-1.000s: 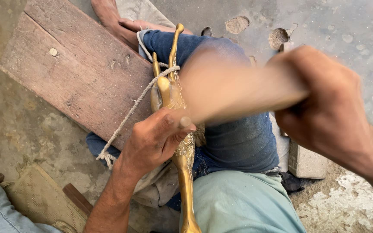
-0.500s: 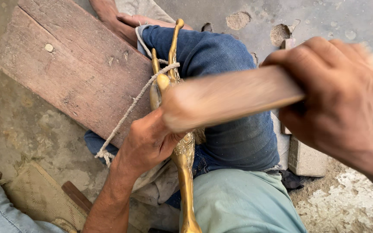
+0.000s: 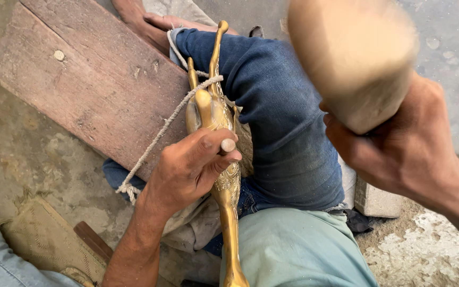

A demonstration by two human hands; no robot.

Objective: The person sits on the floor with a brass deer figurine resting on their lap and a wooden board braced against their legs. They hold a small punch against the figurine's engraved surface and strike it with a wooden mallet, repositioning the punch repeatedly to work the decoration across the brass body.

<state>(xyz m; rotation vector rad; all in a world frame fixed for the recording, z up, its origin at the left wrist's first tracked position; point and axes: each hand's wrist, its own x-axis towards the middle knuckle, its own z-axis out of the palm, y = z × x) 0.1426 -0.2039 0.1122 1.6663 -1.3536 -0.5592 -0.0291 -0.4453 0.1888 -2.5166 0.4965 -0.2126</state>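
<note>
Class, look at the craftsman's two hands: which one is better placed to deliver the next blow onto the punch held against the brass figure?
Probably the right hand: it grips the wooden mallet raised above the work. The left hand pinches the punch against the brass figure.

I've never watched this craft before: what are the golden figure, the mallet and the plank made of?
Figure: looks like brass, going by its shiny yellow, engraved surface. Mallet: probably pale bare wood, though blurred. Plank: weathered reddish-brown wood with visible grain and cracks.
</note>
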